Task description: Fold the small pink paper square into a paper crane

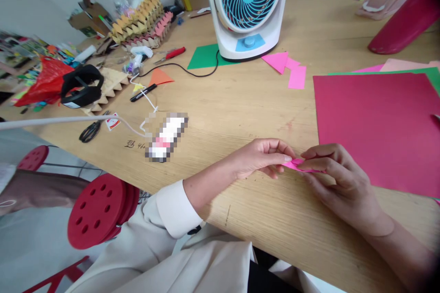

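A small folded piece of bright pink paper is held between both hands, a little above the table's near edge. My left hand pinches its left end between thumb and fingers. On the other side, my right hand grips the right part, with thumb and fingers closed on it. Fingers cover much of the paper, so its full shape is hidden. Just beyond my right hand lies a large dark red sheet. Farther back, loose pink paper pieces rest by the fan.
A white and blue fan stands at the back. Leftward lie a phone with a cable, black-handled scissors, a black marker, red-handled pliers and egg trays. Red stools stand below the table edge.
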Tool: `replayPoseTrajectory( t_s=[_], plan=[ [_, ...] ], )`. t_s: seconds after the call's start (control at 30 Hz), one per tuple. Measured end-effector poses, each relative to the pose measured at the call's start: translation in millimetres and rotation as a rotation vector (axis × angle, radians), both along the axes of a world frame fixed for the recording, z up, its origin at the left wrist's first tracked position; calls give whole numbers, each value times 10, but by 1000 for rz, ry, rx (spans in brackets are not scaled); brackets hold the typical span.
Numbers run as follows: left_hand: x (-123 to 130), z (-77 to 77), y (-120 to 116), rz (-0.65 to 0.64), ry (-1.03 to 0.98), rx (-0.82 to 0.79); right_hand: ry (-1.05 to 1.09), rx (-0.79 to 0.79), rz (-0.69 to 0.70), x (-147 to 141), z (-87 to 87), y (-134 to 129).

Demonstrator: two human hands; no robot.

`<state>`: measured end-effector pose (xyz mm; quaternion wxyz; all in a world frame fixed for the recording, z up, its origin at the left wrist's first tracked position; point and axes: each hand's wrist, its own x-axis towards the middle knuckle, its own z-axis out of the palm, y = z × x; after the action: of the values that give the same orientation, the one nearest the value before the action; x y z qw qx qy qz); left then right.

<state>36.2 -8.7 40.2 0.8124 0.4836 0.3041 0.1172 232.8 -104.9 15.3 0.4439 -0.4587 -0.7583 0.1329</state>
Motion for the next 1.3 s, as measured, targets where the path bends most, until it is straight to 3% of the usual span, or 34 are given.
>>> replayPoseTrajectory(
  t_s=[0.33, 0.73, 0.93, 1.17, 1.3],
  plan=[
    [28, -61, -19, 2, -17, 171, -34, 27, 31, -36, 24, 11],
    [3, -16, -28, -88, 56, 136, -75, -11, 78, 6, 3, -3],
    [23, -82, -58, -1, 51, 298, -112, 35, 27, 8, -6, -6],
    [27, 42, -124, 142, 168, 625, -111, 62, -5, -9, 7, 9],
    [28, 21, -102, 109, 153, 549, -125, 83, -34, -14, 15, 3]
  ],
)
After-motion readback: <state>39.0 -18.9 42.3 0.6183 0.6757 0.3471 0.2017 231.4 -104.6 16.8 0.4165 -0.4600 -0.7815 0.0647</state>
